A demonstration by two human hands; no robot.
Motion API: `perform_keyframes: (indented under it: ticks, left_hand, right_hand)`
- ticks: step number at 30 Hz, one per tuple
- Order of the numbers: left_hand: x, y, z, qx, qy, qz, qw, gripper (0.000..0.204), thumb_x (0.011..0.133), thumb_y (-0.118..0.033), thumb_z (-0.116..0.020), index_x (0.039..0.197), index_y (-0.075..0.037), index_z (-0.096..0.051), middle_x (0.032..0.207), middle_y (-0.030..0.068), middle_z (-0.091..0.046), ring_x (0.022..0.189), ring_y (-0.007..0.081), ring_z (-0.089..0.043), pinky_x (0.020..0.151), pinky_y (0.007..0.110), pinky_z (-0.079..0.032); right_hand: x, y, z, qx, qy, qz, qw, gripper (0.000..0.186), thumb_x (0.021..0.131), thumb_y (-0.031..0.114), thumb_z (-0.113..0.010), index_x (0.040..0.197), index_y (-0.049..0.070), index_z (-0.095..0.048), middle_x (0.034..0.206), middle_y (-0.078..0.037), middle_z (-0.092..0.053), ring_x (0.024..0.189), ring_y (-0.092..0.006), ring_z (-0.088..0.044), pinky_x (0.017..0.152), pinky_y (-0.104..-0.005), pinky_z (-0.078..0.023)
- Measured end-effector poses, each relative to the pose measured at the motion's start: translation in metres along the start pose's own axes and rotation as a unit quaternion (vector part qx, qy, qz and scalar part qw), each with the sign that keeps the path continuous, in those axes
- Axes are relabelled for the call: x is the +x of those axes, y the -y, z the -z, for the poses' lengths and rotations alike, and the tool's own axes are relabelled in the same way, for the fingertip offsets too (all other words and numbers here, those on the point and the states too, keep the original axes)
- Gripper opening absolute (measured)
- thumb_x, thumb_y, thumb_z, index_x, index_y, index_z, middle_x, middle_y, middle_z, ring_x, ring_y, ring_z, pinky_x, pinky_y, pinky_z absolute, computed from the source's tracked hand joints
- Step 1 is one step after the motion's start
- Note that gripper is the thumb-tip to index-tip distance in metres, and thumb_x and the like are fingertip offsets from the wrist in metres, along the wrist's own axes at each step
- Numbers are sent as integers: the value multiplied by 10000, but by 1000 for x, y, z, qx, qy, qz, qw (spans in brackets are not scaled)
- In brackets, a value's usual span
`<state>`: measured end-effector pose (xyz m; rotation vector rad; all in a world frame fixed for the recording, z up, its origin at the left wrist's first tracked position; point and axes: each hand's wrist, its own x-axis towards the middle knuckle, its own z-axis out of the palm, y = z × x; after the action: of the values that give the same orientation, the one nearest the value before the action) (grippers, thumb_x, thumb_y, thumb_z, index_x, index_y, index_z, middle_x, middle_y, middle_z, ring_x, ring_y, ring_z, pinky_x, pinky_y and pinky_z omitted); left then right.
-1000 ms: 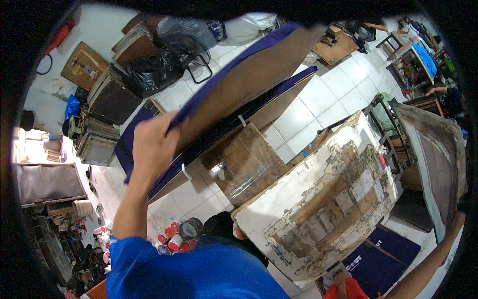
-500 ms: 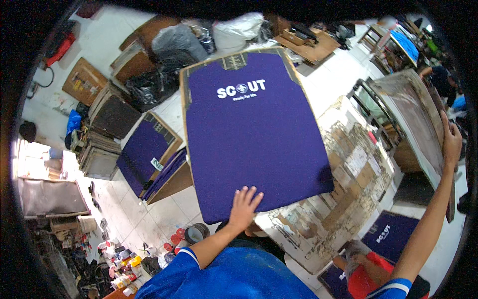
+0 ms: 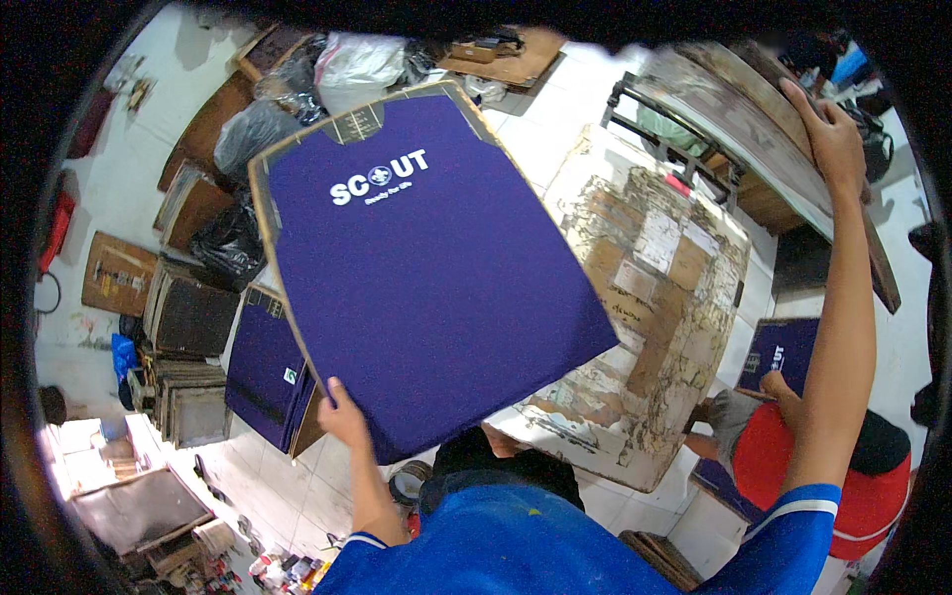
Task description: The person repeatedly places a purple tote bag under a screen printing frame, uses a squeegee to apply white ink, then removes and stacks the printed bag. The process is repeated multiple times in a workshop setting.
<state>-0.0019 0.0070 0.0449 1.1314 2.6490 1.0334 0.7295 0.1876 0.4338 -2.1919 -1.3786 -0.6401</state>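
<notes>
A flat board covered with dark purple cloth (image 3: 446,288), with a white print near its far end, lies tilted in front of me. My left hand (image 3: 344,421) is closed round the board's near left edge, thumb on top. At the upper right, a large wooden screen frame (image 3: 739,104) stands raised at a slant on a dark hinged stand (image 3: 684,144). My right hand (image 3: 831,144) is closed on the frame's outer wooden edge, arm stretched out. Partly under the cloth-covered board is a worn, paint-crusted work board (image 3: 694,347).
At the right, a person in red (image 3: 843,476) reaches to another purple cloth-covered board (image 3: 793,342). More purple boards (image 3: 260,367) lean at the left, beside stacked frames (image 3: 193,412). Plastic bags (image 3: 357,74) lie at the back; bottles (image 3: 288,575) stand at the lower left.
My left hand has gone from lying flat on the cloth to gripping the board's left edge. The board has turned and shifted left, off more of the work board. My right hand stays on the frame.
</notes>
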Motion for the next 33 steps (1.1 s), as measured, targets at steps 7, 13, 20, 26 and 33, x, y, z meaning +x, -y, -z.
perform_keyframes:
  ticks: [7, 13, 20, 26, 33]
  left_hand:
    - [100, -35, 80, 2, 53, -188, 981, 552, 1024, -414, -714, 750, 57, -626, 631, 124, -583, 591, 203, -459, 589, 422, -399]
    - [41, -63, -27, -130, 168, -245, 946, 498, 997, -375, -767, 777, 50, -626, 661, 80, -567, 650, 160, -458, 621, 395, -429]
    - [-50, -84, -105, -55, 347, -221, 910, 498, 958, -424, -781, 849, 57, -715, 785, 199, -721, 717, 308, -663, 730, 450, -521]
    - [-42, -120, -95, 101, 508, -286, 806, 776, 799, -438, -913, 1315, 22, -560, 1150, 311, -736, 1085, 476, -716, 978, 517, -555]
    - [-50, -137, -84, 116, 518, -298, 793, 811, 795, -451, -916, 1309, 51, -538, 1192, 346, -706, 1124, 503, -688, 977, 543, -544]
  right_hand:
    - [9, -11, -5, -61, -26, 10, 998, 628, 890, 655, -633, 1135, 101, -799, 1111, -246, -760, 1060, -431, -725, 953, -507, -548]
    - [-17, 27, 21, 12, -8, -45, 999, 874, 741, 880, -681, 784, 11, -761, 836, -237, -751, 823, -392, -745, 778, -495, -553]
    - [-20, 42, 33, 17, 15, -56, 998, 892, 718, 883, -690, 820, 2, -786, 907, -263, -772, 889, -381, -770, 829, -483, -577]
    - [-14, 34, 32, 38, 22, -56, 997, 873, 692, 890, -705, 753, 22, -767, 861, -254, -771, 843, -378, -771, 801, -486, -579]
    - [3, 31, 29, 43, -7, -42, 998, 889, 669, 894, -727, 750, 9, -768, 844, -250, -767, 816, -371, -765, 806, -480, -580]
